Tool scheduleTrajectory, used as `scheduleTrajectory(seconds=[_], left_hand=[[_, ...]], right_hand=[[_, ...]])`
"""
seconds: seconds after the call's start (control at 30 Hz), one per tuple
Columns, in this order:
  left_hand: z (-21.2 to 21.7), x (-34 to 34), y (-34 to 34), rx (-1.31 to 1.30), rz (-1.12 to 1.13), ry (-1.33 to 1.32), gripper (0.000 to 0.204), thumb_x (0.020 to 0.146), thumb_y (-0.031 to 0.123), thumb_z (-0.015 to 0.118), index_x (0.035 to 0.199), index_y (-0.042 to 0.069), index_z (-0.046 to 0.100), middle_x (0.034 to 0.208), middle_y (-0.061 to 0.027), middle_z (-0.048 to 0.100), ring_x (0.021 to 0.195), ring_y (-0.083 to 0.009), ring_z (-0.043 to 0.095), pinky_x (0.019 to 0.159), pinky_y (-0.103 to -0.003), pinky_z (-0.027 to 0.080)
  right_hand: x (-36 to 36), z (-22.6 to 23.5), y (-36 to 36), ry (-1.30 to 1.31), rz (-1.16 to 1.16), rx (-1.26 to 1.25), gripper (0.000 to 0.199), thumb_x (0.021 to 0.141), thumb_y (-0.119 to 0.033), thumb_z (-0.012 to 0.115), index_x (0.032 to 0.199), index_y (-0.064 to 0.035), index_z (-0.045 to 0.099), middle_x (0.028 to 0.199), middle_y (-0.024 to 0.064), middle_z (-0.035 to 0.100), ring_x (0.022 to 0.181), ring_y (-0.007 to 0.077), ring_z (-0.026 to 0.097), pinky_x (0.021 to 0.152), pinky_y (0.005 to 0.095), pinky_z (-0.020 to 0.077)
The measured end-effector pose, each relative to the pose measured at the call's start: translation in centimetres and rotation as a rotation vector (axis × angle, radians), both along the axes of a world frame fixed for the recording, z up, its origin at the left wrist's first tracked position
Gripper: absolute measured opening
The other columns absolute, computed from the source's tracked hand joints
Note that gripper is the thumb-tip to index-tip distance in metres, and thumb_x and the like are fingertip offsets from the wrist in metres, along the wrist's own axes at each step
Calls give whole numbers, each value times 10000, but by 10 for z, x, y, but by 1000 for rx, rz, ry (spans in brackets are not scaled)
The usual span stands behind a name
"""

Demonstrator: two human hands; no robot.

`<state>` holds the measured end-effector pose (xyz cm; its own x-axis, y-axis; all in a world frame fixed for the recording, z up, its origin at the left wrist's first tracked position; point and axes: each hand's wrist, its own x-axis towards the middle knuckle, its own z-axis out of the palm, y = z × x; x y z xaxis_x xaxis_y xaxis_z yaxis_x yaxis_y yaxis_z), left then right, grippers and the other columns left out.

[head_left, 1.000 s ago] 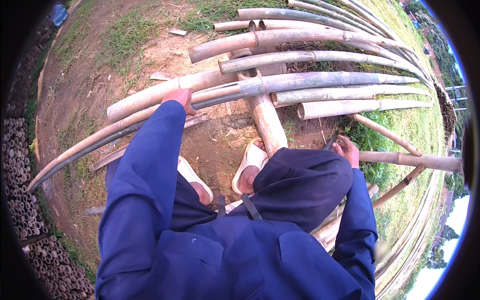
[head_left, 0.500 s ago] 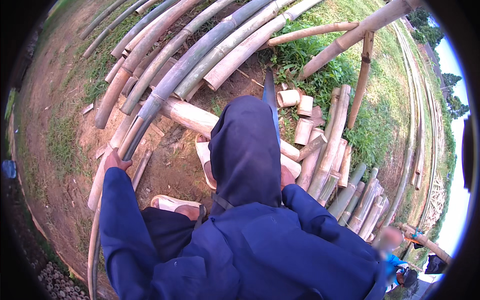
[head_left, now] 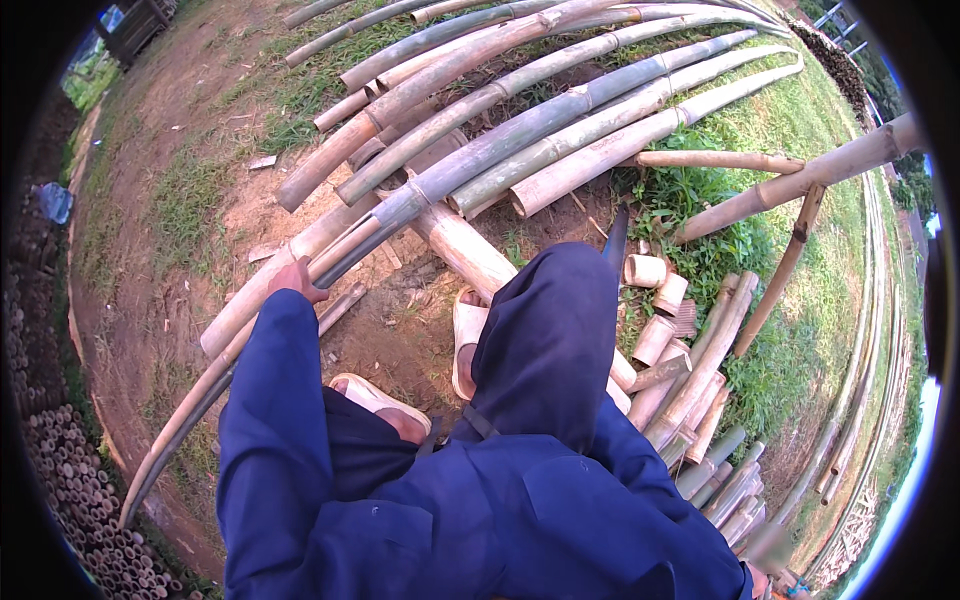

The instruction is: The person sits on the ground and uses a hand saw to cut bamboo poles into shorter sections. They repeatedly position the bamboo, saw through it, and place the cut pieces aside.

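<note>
View swung left, left hand [head_left: 293, 278] clasping bamboo pole [head_left: 300, 250] (right hand seemingly hidden)

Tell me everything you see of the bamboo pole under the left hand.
The bamboo pole is long, pale tan and jointed, lying slanted on bare dirt. Its far end runs up toward the stacked poles, its near end toward the lower left. The left hand rests on top of it; a thinner, darker pole lies alongside.

pale tan bamboo poles [head_left: 560, 130] with darker brown rings at the joints, some greyish-green – lying on reddish-brown dirt [head_left: 170, 300] patched with green grass [head_left: 790, 330]. deep blue sleeve [head_left: 270, 420] and trousers [head_left: 545, 340], cream sandals [head_left: 467, 335], short cut bamboo pieces [head_left: 660, 330] in light beige.
</note>
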<state>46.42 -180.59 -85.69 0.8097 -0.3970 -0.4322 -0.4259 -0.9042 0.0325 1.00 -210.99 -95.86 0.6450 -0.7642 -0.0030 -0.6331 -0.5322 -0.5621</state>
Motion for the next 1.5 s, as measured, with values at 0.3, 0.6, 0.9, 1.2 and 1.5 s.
scheduleTrajectory(seconds=[0.3, 0.6, 0.9, 1.2, 1.5], left_hand=[[2, 1, 10, -51, -50, 5, 828, 656, 408, 886, 1363, 68, 621, 1153, -225, 739, 1090, -381, 714, 967, -468, 565], [7, -4, 7, -61, -45, -17, 739, 660, 409, 891, 1261, 52, 652, 1100, -212, 748, 1071, -370, 717, 938, -476, 564], [6, -4, -3, -66, -31, -29, 749, 669, 423, 927, 1254, 59, 634, 1171, -196, 737, 1111, -373, 708, 964, -475, 563], [5, -20, 9, -102, -26, -66, 588, 726, 359, 881, 1174, 50, 658, 1105, -210, 745, 1053, -400, 716, 908, -494, 576], [5, -14, 8, -66, -26, -14, 693, 714, 379, 857, 1277, 60, 611, 1095, -228, 739, 1042, -409, 713, 924, -501, 560]], right_hand=[[-75, 45, -17, -401, -358, 19, 240, 937, -152, 694, 1101, 12, 631, 837, 114, 659, 732, 237, 646, 700, 376, 525], [-79, 280, 18, -602, -249, 45, 148, 959, -21, 666, 1094, 30, 631, 757, 20, 618, 594, 79, 577, 564, 238, 483], [-5, 317, 63, -528, 182, 452, 291, 984, -77, 704, 1245, 46, 668, 928, 39, 710, 796, 84, 649, 713, 247, 524], [-2, 271, 107, -378, 138, 639, 248, 937, -35, 741, 1166, 49, 694, 966, 89, 767, 823, 105, 688, 765, 245, 526], [4, 250, 110, -367, 161, 650, 220, 929, -53, 754, 1121, 40, 700, 877, 57, 740, 726, 97, 654, 697, 260, 517]])
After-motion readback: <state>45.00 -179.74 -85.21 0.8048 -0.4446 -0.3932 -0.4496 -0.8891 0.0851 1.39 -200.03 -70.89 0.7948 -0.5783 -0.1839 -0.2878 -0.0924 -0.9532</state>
